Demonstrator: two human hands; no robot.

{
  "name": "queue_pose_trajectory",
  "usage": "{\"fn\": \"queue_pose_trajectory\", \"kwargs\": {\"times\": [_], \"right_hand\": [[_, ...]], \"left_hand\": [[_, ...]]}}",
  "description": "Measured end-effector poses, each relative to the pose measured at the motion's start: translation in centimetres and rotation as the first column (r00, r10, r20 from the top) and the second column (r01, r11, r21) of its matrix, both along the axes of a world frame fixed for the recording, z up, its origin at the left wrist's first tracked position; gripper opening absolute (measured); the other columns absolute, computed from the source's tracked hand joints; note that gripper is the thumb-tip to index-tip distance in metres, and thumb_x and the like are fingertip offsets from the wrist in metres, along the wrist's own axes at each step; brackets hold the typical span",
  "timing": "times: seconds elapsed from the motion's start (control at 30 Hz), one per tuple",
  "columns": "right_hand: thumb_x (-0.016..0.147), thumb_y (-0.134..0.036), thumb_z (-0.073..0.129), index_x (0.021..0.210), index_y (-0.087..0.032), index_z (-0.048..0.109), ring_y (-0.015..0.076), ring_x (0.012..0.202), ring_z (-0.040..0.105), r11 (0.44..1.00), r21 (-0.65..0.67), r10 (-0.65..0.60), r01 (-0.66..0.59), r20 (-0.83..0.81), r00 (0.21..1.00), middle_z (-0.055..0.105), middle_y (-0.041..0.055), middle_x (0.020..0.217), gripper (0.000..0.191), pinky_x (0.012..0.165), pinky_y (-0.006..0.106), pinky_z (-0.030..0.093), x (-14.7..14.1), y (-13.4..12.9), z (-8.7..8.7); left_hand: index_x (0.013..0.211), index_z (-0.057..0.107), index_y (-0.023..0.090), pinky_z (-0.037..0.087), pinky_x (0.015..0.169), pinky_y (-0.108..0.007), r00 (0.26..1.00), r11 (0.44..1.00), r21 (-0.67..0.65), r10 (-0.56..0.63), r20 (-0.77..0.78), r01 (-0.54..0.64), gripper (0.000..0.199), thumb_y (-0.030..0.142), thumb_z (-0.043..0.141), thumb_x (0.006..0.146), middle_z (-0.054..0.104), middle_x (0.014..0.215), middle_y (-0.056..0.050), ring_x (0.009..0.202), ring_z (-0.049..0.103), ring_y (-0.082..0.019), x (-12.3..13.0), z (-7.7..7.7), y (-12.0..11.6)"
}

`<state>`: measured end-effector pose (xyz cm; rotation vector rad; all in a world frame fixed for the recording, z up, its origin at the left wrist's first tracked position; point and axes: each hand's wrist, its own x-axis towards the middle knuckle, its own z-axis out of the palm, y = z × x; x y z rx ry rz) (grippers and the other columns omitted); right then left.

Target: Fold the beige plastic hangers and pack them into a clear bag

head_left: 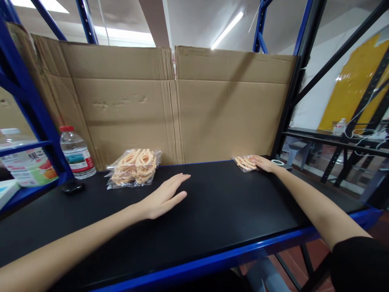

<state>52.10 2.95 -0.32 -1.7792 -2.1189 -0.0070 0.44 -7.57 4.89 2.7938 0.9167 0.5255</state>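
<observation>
My left hand [166,197] hovers over the middle of the black tabletop, palm turned inward. Its fingers are stretched out with the thumb apart, and nothing is in it. To its left lies a pile of clear plastic packets [135,167] with pale beige looped strips inside; the exact kind cannot be made out. Far to the right, my right hand [263,163] has its fingers on the right end of a similar clear packet [243,163], which lies on the table near the back edge. The fingertips partly cover that packet, and the thumb is hidden.
A cardboard screen [225,109] stands along the back of the table [212,207]. At the left are a water bottle [77,153] with a red cap and a black mouse-like object [73,186]. A white ring [277,162] lies beyond my right hand. Blue shelf posts frame both sides.
</observation>
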Motion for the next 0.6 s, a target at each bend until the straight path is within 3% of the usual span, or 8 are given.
{"fn": "queue_pose_trajectory", "kwargs": {"times": [0.1, 0.2, 0.33, 0.4, 0.47, 0.53, 0.6], "right_hand": [[0.086, -0.059, 0.025, 0.123, -0.017, 0.058, 0.0268, 0.129, 0.038, 1.000, -0.005, -0.003, 0.003, 0.009, 1.000, 0.051, 0.0113, 0.132, 0.064, 0.111, 0.041, 0.024, 0.2, 0.3, 0.1], [0.087, -0.057, 0.024, 0.128, -0.013, 0.053, 0.0276, 0.135, 0.027, 1.000, 0.021, -0.013, 0.013, -0.005, 1.000, 0.045, 0.0141, 0.137, 0.067, 0.113, 0.043, 0.019, 0.3, 0.4, 0.5], [0.086, -0.058, 0.026, 0.135, -0.014, 0.043, 0.0302, 0.138, 0.016, 0.991, 0.136, -0.013, 0.021, -0.061, 0.998, 0.030, 0.0142, 0.146, 0.068, 0.111, 0.051, 0.015, -1.2, 0.7, 2.2], [0.086, -0.059, 0.030, 0.131, -0.016, 0.047, 0.0306, 0.136, 0.023, 0.967, 0.246, 0.106, -0.072, -0.127, 0.986, 0.036, 0.0139, 0.143, 0.065, 0.110, 0.051, 0.018, -4.0, 0.9, 3.6], [0.085, -0.058, 0.036, 0.118, -0.018, 0.059, 0.0294, 0.126, 0.040, 0.926, 0.327, 0.274, -0.186, -0.244, 0.930, 0.052, 0.0130, 0.131, 0.057, 0.108, 0.047, 0.026, -8.6, 1.2, 5.0], [0.083, -0.054, 0.045, 0.100, -0.018, 0.066, 0.0273, 0.110, 0.055, 0.921, 0.249, 0.383, -0.300, -0.439, 0.813, 0.064, 0.0110, 0.111, 0.045, 0.101, 0.044, 0.036, -14.6, 1.3, 6.1], [0.080, -0.044, 0.055, 0.087, -0.016, 0.068, 0.0221, 0.089, 0.063, 0.911, 0.057, 0.328, -0.408, -0.700, 0.635, 0.069, 0.0088, 0.090, 0.031, 0.088, 0.037, 0.046, -21.3, 1.2, 6.6]], "left_hand": [[0.141, 0.028, 0.021, 0.024, 0.112, -0.046, 1.000, 0.999, 0.028, 0.016, 0.002, -0.016, 0.050, 0.042, 0.033, 0.095, 0.031, 0.147, -0.008, 0.136, 0.026, -0.025, -1.2, 0.3, -0.1], [0.139, 0.030, 0.020, 0.025, 0.111, -0.045, 1.000, 0.997, 0.073, 0.011, 0.015, -0.012, 0.049, 0.040, 0.035, 0.095, 0.034, 0.146, -0.009, 0.136, 0.027, -0.025, -1.8, 0.5, 0.0], [0.135, 0.035, 0.020, 0.029, 0.110, -0.043, 0.998, 0.987, 0.162, -0.018, 0.055, 0.008, 0.045, 0.037, 0.039, 0.094, 0.040, 0.141, -0.010, 0.132, 0.033, -0.023, -2.1, 0.5, 0.7], [0.130, 0.041, 0.020, 0.033, 0.107, -0.042, 0.995, 0.974, 0.227, -0.027, 0.098, 0.005, 0.040, 0.035, 0.042, 0.093, 0.047, 0.134, -0.010, 0.127, 0.039, -0.023, -2.3, 0.5, 1.3], [0.122, 0.048, 0.019, 0.037, 0.103, -0.042, 0.988, 0.952, 0.307, -0.029, 0.154, -0.020, 0.035, 0.033, 0.046, 0.091, 0.055, 0.124, -0.010, 0.120, 0.046, -0.023, -2.8, 0.7, 2.0], [0.112, 0.056, 0.019, 0.040, 0.099, -0.042, 0.976, 0.922, 0.379, -0.011, 0.219, -0.074, 0.027, 0.031, 0.048, 0.089, 0.060, 0.113, -0.009, 0.111, 0.052, -0.023, -3.8, 1.0, 3.0], [0.097, 0.061, 0.019, 0.043, 0.094, -0.042, 0.957, 0.889, 0.433, 0.021, 0.288, -0.150, 0.019, 0.029, 0.048, 0.087, 0.064, 0.103, -0.007, 0.103, 0.057, -0.022, -5.3, 1.5, 4.2]]}}
